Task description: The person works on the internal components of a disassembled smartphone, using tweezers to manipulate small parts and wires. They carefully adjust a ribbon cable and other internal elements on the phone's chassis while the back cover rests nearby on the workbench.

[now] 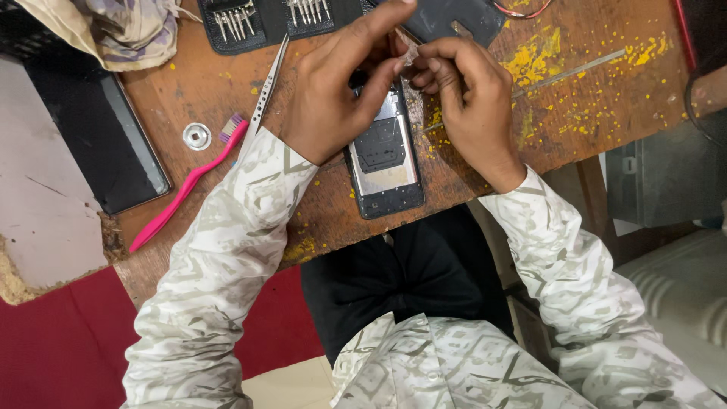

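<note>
An opened phone [385, 155] with its back cover off lies on the wooden table [583, 113], its inner frame and metal shield showing. My left hand [341, 91] rests over the phone's upper left part, index finger stretched up and thumb reaching toward a small pale piece [410, 53]. My right hand [469, 98] pinches that same small piece between thumb and fingertips just above the phone's top edge. Both hands meet at this piece; what it is cannot be told.
Metal tweezers [266, 87] and a pink toothbrush [185, 185] lie left of my left arm, beside a small round metal cap [197, 136]. A black screwdriver-bit case [242, 23] sits at the top. A dark tablet [98, 129] lies far left. Yellow crumbs [530, 60] dot the wood.
</note>
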